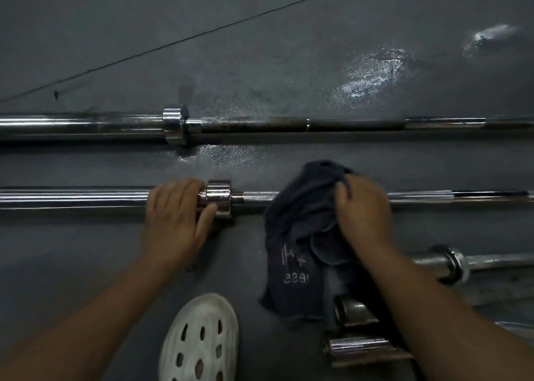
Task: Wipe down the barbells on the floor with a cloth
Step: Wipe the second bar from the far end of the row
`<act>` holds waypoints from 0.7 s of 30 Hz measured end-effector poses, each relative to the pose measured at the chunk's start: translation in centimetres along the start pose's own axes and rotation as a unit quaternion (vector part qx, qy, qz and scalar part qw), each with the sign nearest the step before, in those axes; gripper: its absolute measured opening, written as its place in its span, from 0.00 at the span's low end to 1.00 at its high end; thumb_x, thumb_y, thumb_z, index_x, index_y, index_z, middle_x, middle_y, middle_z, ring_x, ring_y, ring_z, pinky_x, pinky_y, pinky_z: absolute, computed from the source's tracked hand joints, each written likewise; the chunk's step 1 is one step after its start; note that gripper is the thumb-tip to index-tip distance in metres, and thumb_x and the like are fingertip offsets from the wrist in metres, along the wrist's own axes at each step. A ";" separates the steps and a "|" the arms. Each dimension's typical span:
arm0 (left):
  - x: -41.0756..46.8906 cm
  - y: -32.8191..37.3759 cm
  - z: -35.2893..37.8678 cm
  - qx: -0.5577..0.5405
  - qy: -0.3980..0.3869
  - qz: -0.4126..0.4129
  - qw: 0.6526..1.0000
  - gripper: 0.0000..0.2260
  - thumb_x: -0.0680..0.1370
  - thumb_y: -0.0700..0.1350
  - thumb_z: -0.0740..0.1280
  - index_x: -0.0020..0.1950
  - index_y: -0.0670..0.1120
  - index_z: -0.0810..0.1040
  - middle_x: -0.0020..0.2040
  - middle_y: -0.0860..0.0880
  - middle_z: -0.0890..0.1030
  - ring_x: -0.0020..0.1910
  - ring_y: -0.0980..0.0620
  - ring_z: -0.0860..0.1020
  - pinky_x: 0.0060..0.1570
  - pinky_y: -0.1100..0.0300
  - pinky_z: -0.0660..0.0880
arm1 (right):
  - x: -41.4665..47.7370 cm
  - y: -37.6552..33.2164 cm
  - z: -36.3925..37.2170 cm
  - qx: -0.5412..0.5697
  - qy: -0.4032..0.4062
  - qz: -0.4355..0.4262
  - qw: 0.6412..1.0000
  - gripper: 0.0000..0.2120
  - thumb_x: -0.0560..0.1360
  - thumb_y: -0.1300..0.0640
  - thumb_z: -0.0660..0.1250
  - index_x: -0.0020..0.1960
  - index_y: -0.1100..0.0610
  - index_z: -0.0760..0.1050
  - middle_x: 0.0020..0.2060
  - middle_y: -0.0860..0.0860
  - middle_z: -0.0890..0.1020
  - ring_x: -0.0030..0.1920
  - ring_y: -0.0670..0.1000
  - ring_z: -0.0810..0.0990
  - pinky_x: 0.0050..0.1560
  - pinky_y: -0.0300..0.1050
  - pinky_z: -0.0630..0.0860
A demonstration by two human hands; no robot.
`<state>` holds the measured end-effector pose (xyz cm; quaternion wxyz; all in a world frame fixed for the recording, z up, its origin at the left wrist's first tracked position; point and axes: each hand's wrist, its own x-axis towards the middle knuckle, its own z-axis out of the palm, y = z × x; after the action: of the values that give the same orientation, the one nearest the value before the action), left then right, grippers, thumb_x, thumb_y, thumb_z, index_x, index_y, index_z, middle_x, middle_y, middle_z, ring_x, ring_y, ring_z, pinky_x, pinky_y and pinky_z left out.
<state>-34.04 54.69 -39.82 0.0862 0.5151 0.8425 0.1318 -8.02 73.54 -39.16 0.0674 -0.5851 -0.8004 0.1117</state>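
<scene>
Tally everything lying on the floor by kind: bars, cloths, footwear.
3 barbells: far barbell, middle barbell, right barbell
2 bar ends, rest hidden: upper bar end, lower bar end
1 cloth
1 shoe
Total: 7

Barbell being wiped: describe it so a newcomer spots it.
On the dark floor, bars lie side by side. Take the middle barbell, between the far barbell and the near barbell at lower right. Only it has the dark cloth draped over its shaft, with the left hand and right hand on it.
</scene>
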 end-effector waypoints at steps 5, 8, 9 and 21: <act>3.2 -0.2 0.9 0.026 -0.013 -0.001 1.000 0.19 0.81 0.57 0.54 0.61 0.49 0.76 0.58 0.48 0.79 0.57 0.44 0.72 0.60 0.46 0.62 | -0.9 -6.2 2.5 -0.034 0.024 -0.011 0.999 0.12 0.77 0.51 0.59 0.46 0.56 0.80 0.42 0.57 0.82 0.47 0.61 0.79 0.55 0.58 0.71; 6.2 -0.5 0.2 -0.010 0.009 0.001 1.000 0.17 0.81 0.56 0.55 0.60 0.48 0.76 0.58 0.47 0.79 0.57 0.43 0.74 0.57 0.47 0.66 | -3.0 -12.6 4.1 -0.001 -0.050 -0.159 0.986 0.18 0.78 0.48 0.54 0.59 0.52 0.78 0.58 0.52 0.81 0.63 0.58 0.75 0.66 0.59 0.68; 6.8 -0.6 0.1 -0.024 0.009 0.004 1.000 0.17 0.81 0.55 0.56 0.60 0.47 0.77 0.57 0.46 0.79 0.56 0.42 0.75 0.55 0.47 0.67 | -2.6 -12.6 4.4 0.005 -0.057 -0.184 0.981 0.19 0.79 0.47 0.54 0.61 0.52 0.77 0.60 0.52 0.80 0.66 0.58 0.74 0.68 0.59 0.67; -1.8 0.5 -1.8 -0.100 -0.017 -0.021 0.995 0.12 0.79 0.52 0.59 0.54 0.47 0.79 0.46 0.47 0.79 0.46 0.42 0.76 0.47 0.48 0.69 | -2.9 -5.6 1.5 -0.007 0.013 -0.036 0.999 0.06 0.75 0.56 0.62 0.41 0.56 0.76 0.40 0.57 0.80 0.45 0.61 0.76 0.49 0.58 0.71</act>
<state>-33.34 53.07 -37.98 0.1542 0.4884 0.8341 0.2048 -12.61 69.07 -39.07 0.0775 -0.5578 -0.8208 0.0959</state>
